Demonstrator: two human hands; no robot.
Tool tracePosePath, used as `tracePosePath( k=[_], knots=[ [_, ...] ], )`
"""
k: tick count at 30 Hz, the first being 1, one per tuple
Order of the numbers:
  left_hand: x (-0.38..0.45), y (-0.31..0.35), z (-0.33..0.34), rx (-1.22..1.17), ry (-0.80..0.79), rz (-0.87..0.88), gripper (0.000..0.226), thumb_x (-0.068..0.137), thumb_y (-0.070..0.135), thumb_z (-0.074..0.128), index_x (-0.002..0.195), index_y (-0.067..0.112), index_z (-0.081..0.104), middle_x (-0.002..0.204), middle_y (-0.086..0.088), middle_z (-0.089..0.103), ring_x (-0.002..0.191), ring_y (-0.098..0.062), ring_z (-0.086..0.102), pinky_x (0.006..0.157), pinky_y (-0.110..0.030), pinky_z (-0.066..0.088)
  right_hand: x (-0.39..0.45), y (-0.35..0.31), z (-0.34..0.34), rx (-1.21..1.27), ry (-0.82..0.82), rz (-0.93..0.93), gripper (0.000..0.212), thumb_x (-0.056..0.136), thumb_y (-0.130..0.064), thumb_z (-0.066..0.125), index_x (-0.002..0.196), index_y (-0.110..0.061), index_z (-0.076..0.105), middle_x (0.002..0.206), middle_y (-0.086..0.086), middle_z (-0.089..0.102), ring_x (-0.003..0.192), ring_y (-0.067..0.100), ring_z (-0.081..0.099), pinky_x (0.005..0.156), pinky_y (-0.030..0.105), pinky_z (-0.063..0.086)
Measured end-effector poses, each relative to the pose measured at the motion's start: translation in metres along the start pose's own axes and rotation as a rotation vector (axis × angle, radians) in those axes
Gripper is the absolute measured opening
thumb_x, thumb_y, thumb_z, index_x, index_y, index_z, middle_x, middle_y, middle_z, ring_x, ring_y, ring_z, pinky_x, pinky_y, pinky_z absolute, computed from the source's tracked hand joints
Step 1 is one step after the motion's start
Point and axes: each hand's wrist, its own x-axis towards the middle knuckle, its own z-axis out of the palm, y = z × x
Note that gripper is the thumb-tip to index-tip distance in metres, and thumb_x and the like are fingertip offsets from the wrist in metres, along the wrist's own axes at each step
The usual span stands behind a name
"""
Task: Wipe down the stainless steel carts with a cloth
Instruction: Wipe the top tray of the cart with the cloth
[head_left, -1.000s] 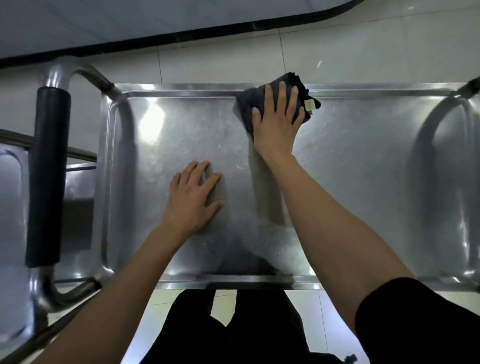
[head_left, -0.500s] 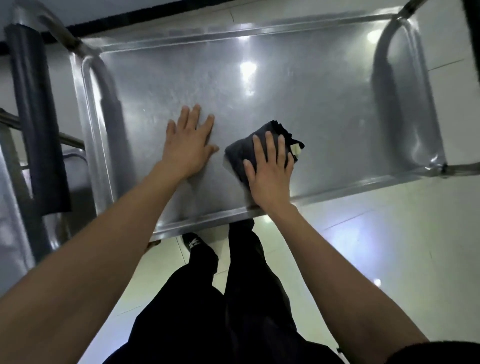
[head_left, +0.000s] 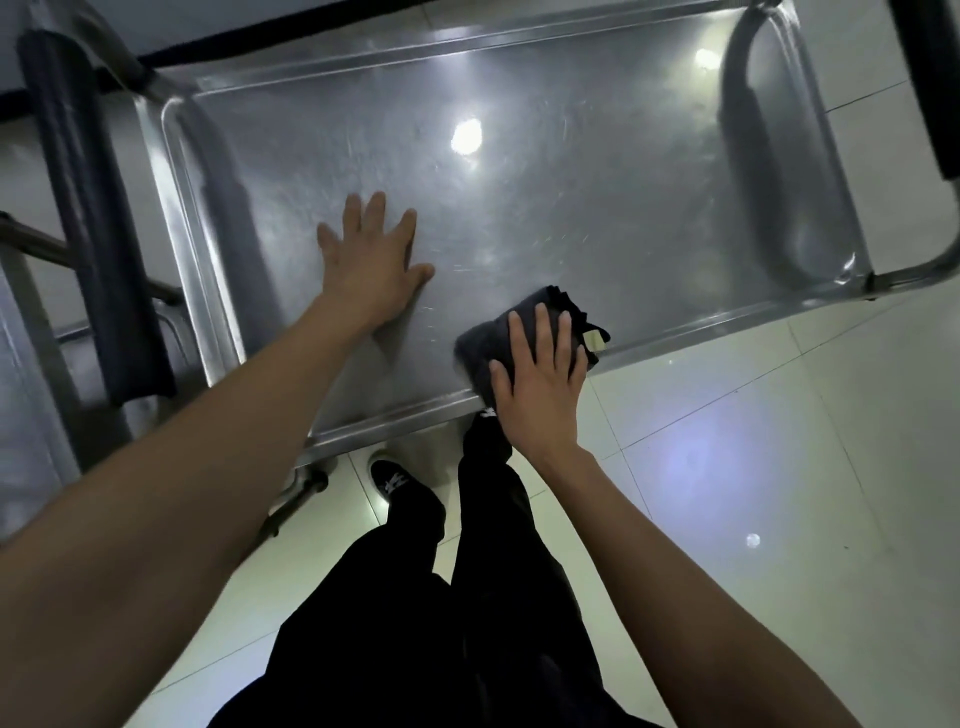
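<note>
The right hand (head_left: 540, 395) presses a dark cloth (head_left: 485, 340) flat, fingers spread, at the cart tray's (head_left: 597, 156) near edge; the left hand (head_left: 371, 267) lies open, empty, mid-tray.

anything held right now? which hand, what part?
Right hand presses flat on the dark cloth, near end; not gripped. Left hand flat on the cart top.

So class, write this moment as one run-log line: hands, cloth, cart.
left hand: flat on cart top, open | right hand: pressing dark cloth at near edge | step: wiping
</note>
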Motion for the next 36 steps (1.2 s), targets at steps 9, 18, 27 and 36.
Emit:
tracePosePath(
  k=[9, 18, 27, 36],
  knots=[
    [-0.005, -0.008, -0.001, -0.045, 0.048, -0.113, 0.074, 0.091, 0.065, 0.051, 0.151, 0.026, 0.031, 0.161, -0.008, 0.020, 0.149, -0.037, 0.013, 0.112, -0.065, 0.025, 0.107, -0.037, -0.010, 0.083, -0.014, -0.067, 0.058, 0.104, -0.048, 0.029, 0.157, -0.029, 0.020, 0.167, 0.004, 0.007, 0.153, 0.027, -0.006, 0.121, 0.056, 0.006],
    [-0.005, 0.002, -0.004, -0.098, 0.032, -0.209, 0.070, 0.087, 0.057, 0.064, 0.146, 0.032, 0.037, 0.161, -0.004, 0.023, 0.151, -0.032, 0.010, 0.115, -0.064, 0.022, 0.256, -0.085, -0.023, 0.096, -0.028, -0.183, 0.058, 0.104, -0.046, 0.030, 0.158, -0.026, 0.021, 0.167, 0.006, 0.005, 0.153, 0.029, -0.006, 0.121, 0.057, 0.004],
    [-0.002, 0.003, -0.005, -0.138, -0.018, -0.276, 0.073, 0.087, 0.056, 0.065, 0.151, 0.032, 0.039, 0.165, -0.002, 0.018, 0.154, -0.028, 0.003, 0.121, -0.058, 0.015, 0.359, -0.129, -0.032, 0.063, -0.035, -0.305, 0.059, 0.102, -0.045, 0.033, 0.158, -0.027, 0.020, 0.167, 0.008, 0.007, 0.153, 0.032, -0.004, 0.120, 0.058, 0.005],
    [-0.006, 0.002, -0.003, -0.163, 0.024, -0.269, 0.076, 0.086, 0.058, 0.066, 0.152, 0.031, 0.039, 0.165, -0.003, 0.018, 0.154, -0.029, 0.006, 0.121, -0.060, 0.014, 0.317, -0.115, -0.035, 0.019, -0.036, -0.356, 0.060, 0.103, -0.047, 0.029, 0.158, -0.027, 0.020, 0.167, 0.005, 0.011, 0.153, 0.030, 0.001, 0.118, 0.055, 0.013]
  ],
)
